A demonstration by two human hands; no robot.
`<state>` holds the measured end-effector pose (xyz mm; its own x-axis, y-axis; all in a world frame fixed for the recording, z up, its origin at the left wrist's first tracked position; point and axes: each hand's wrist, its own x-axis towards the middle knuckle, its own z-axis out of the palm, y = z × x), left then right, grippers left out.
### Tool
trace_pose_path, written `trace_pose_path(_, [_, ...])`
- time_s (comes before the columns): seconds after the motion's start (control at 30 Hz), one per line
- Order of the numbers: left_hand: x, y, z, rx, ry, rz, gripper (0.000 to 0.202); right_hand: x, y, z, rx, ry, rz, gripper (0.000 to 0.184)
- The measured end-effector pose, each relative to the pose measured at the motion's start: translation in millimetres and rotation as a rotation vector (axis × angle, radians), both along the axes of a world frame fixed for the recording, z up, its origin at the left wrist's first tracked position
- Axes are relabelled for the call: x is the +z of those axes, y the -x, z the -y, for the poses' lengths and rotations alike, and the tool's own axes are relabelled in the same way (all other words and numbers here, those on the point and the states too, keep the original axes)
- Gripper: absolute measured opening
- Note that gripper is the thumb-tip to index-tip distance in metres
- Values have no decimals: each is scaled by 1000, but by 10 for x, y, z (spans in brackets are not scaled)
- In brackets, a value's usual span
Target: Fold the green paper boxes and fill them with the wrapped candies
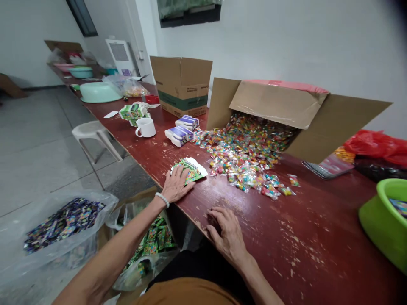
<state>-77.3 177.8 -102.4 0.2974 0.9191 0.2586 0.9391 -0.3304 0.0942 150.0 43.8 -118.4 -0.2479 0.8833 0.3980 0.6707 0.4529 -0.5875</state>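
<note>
My left hand [175,185], with a beaded bracelet on its wrist, lies flat on a green printed candy carton [197,170] near the table's front edge. The carton looks flattened, and its white flap points right. Loosely curled and with nothing visible in it, my right hand [227,233] rests on the red table [263,224] at the edge. Beyond both hands, small clear-wrapped colourful candies [244,165] spill out of a tipped cardboard box [273,101]. Two purple-and-white cartons [179,135] sit left of the pile.
A white mug [146,127] and green cartons [133,112] stand farther left, before an upright cardboard box [182,91]. A green basin [384,224] is at right. Below the table edge are bags of dark packets [68,224] and green packets [155,237]. A white stool [90,131] stands left.
</note>
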Motion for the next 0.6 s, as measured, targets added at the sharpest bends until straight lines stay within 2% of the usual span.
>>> trace_pose_path(0.1, [31,-11,157,-62,40,13,46,3,7,2,-4,-2,-10,31])
trace_pose_path(0.2, [91,-29,164,-87,95,32,44,-5,10,-8,-12,4,-9,30])
trace_pose_path(0.33, [184,-64,96,-32,110,66,45,-8,13,-19,-12,-7,-21,32])
trace_pose_path(0.43, [257,-93,149,9,58,105,45,29,20,-13,-20,-12,-60,30])
trace_pose_path(0.53, [327,-143,301,12,13,159,31,96,28,-9,-71,61,-192,32])
trace_pose_path(0.6, [362,-209,429,-1,35,296,20,150,25,-22,-140,180,-358,37])
